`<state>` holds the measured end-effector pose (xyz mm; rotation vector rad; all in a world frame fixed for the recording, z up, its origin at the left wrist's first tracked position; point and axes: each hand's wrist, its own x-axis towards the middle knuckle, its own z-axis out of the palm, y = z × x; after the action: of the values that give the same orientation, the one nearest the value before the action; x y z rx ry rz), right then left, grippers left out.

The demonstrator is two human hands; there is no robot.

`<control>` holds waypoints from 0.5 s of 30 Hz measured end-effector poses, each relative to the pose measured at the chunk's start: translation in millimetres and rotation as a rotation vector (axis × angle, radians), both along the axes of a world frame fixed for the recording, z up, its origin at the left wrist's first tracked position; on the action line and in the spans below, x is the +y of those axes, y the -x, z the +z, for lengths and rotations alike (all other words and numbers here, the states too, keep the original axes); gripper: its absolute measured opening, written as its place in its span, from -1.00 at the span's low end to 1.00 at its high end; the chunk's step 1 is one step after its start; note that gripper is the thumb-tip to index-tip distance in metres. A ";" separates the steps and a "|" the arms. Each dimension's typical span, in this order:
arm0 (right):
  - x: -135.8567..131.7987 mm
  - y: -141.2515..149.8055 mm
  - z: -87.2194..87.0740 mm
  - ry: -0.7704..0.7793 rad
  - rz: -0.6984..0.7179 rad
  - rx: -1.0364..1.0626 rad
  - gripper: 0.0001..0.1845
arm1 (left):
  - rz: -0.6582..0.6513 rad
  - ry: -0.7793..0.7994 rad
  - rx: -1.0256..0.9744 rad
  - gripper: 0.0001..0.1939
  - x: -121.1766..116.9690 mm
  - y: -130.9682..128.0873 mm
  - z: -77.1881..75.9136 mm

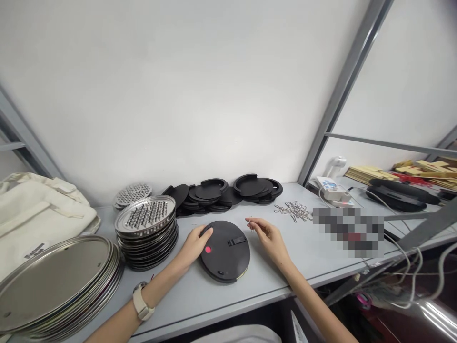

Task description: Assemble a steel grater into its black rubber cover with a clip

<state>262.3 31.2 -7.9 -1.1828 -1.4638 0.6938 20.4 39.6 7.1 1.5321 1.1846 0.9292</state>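
My left hand [194, 244] grips the upper left edge of a black round disc [228, 259], with the thumb on top. The disc is tilted above the grey shelf and carries a red dot, a small black raised tab and a slot near its lower rim. Just right of the disc, my right hand [268, 238] is closed in a pinch on a thin metal wire piece [251, 223], whose full shape is too small to make out. Similar bent wire pieces [293, 211] lie in a loose heap to the right, beyond the right hand.
Black discs and rings [210, 191] are piled along the wall. On the left stand a stack of metal grater discs [146, 216], a stack of large round metal plates [60, 274] and a cream bag [39, 205]. Cables and a metal shelf post [342, 90] are at right.
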 end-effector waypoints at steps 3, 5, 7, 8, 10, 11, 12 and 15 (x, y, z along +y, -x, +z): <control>-2.8 0.7 1.9 0.021 0.029 -0.036 -0.70 | 0.125 -0.225 0.260 -0.68 5.3 6.6 -11.2; -4.5 1.2 2.8 0.031 0.044 -0.052 -0.72 | 0.142 -0.286 0.389 -0.71 6.5 9.3 -18.0; -5.5 1.8 3.1 0.028 0.056 -0.059 -0.73 | 0.138 -0.313 0.478 -0.72 6.8 10.4 -23.0; -5.7 2.0 2.9 0.024 0.059 -0.062 -0.73 | 0.137 -0.330 0.515 -0.73 7.1 10.5 -24.7; -5.6 2.4 2.0 0.016 0.057 -0.067 -0.74 | 0.134 -0.369 0.562 -0.76 7.9 10.1 -25.8; -5.4 2.5 1.4 0.012 0.052 -0.068 -0.74 | 0.136 -0.385 0.574 -0.78 7.9 9.4 -24.3; -5.0 2.5 0.7 0.007 0.046 -0.069 -0.75 | 0.146 -0.400 0.577 -0.79 7.0 8.2 -21.0; -3.7 2.1 -1.1 -0.008 0.040 -0.072 -0.74 | 0.182 -0.480 0.508 -0.79 -9.6 0.4 2.8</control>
<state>260.1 27.5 -9.1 -1.1854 -1.5526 0.6785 20.0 30.0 9.9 2.1615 1.5517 1.0263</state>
